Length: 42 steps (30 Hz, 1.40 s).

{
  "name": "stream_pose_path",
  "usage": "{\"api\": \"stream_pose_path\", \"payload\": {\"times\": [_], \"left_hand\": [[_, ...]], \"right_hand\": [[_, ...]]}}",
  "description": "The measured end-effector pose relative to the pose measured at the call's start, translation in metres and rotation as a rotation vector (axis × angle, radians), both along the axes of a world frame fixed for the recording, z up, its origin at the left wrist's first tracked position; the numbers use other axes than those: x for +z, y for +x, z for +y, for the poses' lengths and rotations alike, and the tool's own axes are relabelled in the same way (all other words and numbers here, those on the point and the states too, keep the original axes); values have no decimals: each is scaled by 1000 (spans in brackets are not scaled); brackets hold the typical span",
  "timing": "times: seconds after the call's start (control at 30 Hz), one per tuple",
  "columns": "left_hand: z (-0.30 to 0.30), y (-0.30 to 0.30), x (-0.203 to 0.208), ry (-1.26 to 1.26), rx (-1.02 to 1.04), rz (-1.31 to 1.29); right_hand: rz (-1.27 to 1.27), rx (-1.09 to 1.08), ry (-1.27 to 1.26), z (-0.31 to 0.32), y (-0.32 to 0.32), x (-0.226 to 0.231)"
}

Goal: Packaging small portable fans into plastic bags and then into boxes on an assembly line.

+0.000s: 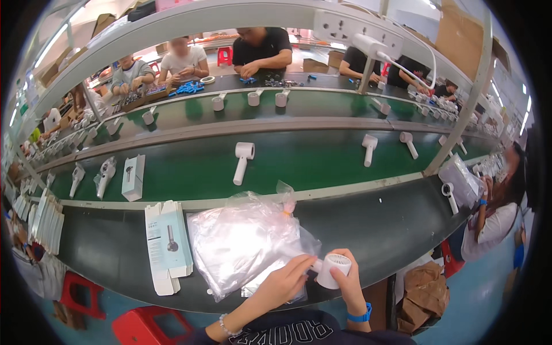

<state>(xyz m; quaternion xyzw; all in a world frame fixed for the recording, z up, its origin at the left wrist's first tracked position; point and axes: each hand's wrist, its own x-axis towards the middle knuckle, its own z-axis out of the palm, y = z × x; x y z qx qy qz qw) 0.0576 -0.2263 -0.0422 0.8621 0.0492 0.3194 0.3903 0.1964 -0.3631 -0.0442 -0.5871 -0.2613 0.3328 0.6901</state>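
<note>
Gripping a white hair dryer point(332, 270) at the near tabletop point(391, 230) edge, right hand point(347, 280) clamped round its smooth, rigid barrel; left hand point(282, 283) pinching the handle beside thin, slippery plastic bags point(244, 238). Probably light, best held by the barrel.

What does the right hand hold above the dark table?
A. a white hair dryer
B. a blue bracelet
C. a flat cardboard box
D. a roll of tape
A: the right hand wraps around a white hair dryer, next to the clear plastic bags.
</note>
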Motion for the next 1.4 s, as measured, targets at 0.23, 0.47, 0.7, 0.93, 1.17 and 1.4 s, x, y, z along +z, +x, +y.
{"api": "stream_pose_path", "payload": {"times": [0.23, 0.47, 0.7, 0.93, 1.17, 1.4], "left_hand": [[2, 8, 11, -93, -104, 0], [12, -7, 8, -427, -329, 106], [15, -22, 1, -527, -308, 78], [30, -21, 1, -257, -191, 41], [49, -25, -2, -571, -196, -108], [15, -26, -16, -680, -265, -169]], "right_hand": [[130, 125, 53, -2, -11, 10], [99, 312, 21, -8, -3, 27], [-473, 163, -216, 10, -16, 32], [-930, -62, -303, 37, -36, 14], [-1146, 207, -232, 39, -17, 18], [-1069, 37, 157, 85, 23, -5]]}}
